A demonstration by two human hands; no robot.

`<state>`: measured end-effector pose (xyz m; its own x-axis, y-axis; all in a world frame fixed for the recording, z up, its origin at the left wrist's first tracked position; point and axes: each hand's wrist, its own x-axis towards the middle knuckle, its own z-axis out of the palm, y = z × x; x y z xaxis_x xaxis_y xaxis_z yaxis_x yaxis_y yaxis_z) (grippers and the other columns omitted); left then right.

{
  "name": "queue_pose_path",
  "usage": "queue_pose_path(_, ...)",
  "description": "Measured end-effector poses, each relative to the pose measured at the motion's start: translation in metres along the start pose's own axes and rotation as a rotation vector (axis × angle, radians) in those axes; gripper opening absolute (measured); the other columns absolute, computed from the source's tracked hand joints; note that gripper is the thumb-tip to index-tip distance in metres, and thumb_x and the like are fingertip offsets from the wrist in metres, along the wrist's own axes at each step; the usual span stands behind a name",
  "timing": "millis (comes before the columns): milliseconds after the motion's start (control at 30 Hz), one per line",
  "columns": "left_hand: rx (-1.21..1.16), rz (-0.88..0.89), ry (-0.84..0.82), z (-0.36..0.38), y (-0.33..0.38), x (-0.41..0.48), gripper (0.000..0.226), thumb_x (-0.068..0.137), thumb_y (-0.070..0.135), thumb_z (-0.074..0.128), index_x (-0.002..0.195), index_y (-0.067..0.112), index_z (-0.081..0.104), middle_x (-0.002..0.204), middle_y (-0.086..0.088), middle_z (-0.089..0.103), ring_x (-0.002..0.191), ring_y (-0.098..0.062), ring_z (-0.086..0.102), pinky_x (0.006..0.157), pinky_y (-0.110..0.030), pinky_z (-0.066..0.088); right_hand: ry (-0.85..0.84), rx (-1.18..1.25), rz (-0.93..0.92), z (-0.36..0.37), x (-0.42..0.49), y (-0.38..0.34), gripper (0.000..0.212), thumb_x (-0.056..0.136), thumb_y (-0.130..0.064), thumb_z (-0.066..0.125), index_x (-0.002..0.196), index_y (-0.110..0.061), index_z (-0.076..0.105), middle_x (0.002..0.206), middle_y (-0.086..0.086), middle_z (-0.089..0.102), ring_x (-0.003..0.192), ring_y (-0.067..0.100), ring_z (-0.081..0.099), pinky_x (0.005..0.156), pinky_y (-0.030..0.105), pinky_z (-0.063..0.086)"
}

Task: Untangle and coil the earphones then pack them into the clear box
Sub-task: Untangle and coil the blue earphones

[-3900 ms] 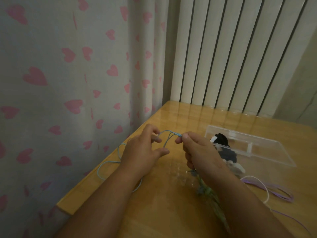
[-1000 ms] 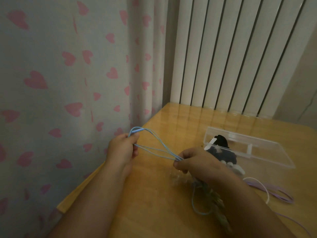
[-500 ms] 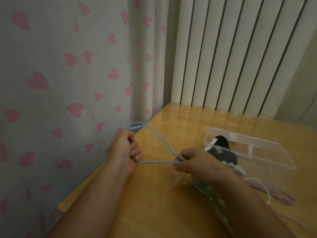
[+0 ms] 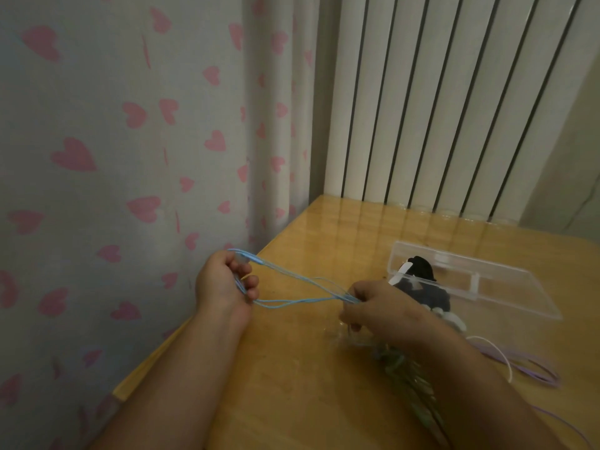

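A person sits at a shiny wooden table (image 4: 292, 368) with both arms stretched out over it. The left hand (image 4: 224, 280) is curled shut around one end of some loops of thin blue earphone cord (image 4: 292, 298), near the left edge of the table. The right hand (image 4: 373, 303) pinches the other end of the same loops between its fingers, so several blue strands run side by side from hand to hand, lifted off the table. The strands spread apart a little near the left hand and come together at the right hand. Just behind the right hand lies the clear box (image 4: 506, 287), long and flat, with its top open. In its near end sit some dark earphones (image 4: 425, 277) with white bits. Below the right wrist, a purple cord (image 4: 532, 371) and a thin white cord (image 4: 496, 349) lie loose on the table. A white curtain with pink hearts (image 4: 130, 157) hangs on the left, beside tall pale window slats (image 4: 438, 108).
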<state>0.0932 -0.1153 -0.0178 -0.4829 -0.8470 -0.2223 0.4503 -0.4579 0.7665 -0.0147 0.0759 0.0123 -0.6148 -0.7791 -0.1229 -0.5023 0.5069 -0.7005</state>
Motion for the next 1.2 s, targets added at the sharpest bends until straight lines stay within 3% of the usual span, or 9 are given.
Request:
queue_pose_path(133,-0.036,-0.044,-0.033,-0.002,0.002,-0.001,0.026,0.085,0.02,0.038,0.06,0.021,0.032,0.043,0.005,0.032,0.03,-0.009,0.023,0.035,-0.01,0.012,0.013,0.005,0.021,0.0,0.002,0.001,0.005,0.085,-0.014,0.063,0.083,-0.01,0.064,0.081,0.01,0.062,0.07,0.019,0.057,0.062,0.035,0.051)
queue_pose_path(267,-0.136,-0.031,-0.024,-0.003,0.002,-0.001,0.024,0.083,0.016,0.038,0.06,0.019,0.035,0.048,0.004,0.034,0.033,-0.009,0.025,0.034,-0.014,0.012,0.046,0.014,0.004,0.002,0.004,0.003,0.011,0.093,-0.023,0.06,0.09,-0.013,0.063,0.084,0.005,0.069,0.075,0.017,0.065,0.066,0.03,0.056)
queue_pose_path(400,-0.271,0.022,-0.018,0.001,0.002,0.0,0.022,0.084,0.007,0.036,0.064,0.014,0.041,0.047,0.002,0.041,0.036,-0.011,0.034,0.035,-0.016,0.022,0.032,0.069,0.021,0.004,0.004,0.001,0.01,0.099,-0.019,0.049,0.101,-0.011,0.057,0.072,-0.004,0.068,0.05,-0.005,0.058,0.043,0.008,0.039)
queue_pose_path(567,-0.362,-0.006,-0.015,0.0,0.004,0.0,0.025,0.084,0.005,0.036,0.061,0.015,0.039,0.042,0.004,0.038,0.037,-0.011,0.039,0.042,-0.019,0.036,0.096,0.094,0.059,0.004,0.009,0.001,0.015,0.095,-0.012,0.045,0.092,-0.014,0.06,0.072,0.0,0.059,0.062,0.013,0.051,0.054,0.025,0.039)
queue_pose_path(733,-0.241,-0.059,-0.014,-0.004,0.003,0.002,0.033,0.083,0.016,0.041,0.052,0.019,0.033,0.045,0.004,0.039,0.036,-0.013,0.045,0.054,-0.025,0.033,0.136,0.153,0.077,0.005,0.014,0.005,0.024,0.096,-0.015,0.051,0.076,-0.012,0.062,0.068,0.004,0.058,0.061,0.018,0.052,0.059,0.028,0.042)
queue_pose_path(900,-0.357,-0.003,-0.159,-0.002,0.007,0.002,0.021,0.091,0.016,0.043,0.073,0.013,0.054,0.059,0.001,0.049,0.055,-0.013,0.048,0.057,-0.025,0.037,0.106,0.272,0.059,0.01,0.01,0.002,0.02,0.1,-0.007,0.045,0.089,-0.006,0.062,0.067,0.007,0.053,0.052,0.017,0.05,0.036,0.014,0.038)
queue_pose_path(967,-0.371,-0.023,-0.21,0.001,0.008,0.002,0.019,0.096,0.018,0.043,0.082,0.014,0.057,0.054,0.003,0.046,0.048,-0.01,0.046,0.049,-0.021,0.04,0.082,0.328,0.05,0.012,0.009,0.001,0.023,0.102,-0.009,0.041,0.093,-0.008,0.063,0.067,0.006,0.047,0.05,0.015,0.042,0.034,0.015,0.032)
queue_pose_path(1067,-0.257,-0.028,-0.192,0.002,0.003,0.004,0.025,0.101,0.031,0.041,0.083,0.019,0.054,0.042,0.008,0.03,0.031,-0.004,0.027,0.033,-0.013,0.022,0.088,0.289,0.005,0.011,0.01,0.004,0.027,0.103,-0.02,0.042,0.096,-0.01,0.066,0.064,0.001,0.047,0.045,0.009,0.037,0.038,0.017,0.03)
queue_pose_path(1200,-0.15,-0.007,-0.186,0.001,0.002,-0.001,0.02,0.097,0.026,0.045,0.082,0.016,0.055,0.045,0.006,0.027,0.032,-0.006,0.021,0.034,-0.015,0.015,0.146,0.357,-0.002,0.009,0.011,0.007,0.035,0.102,-0.031,0.043,0.091,-0.01,0.069,0.057,-0.002,0.042,0.044,0.009,0.034,0.042,0.022,0.029)
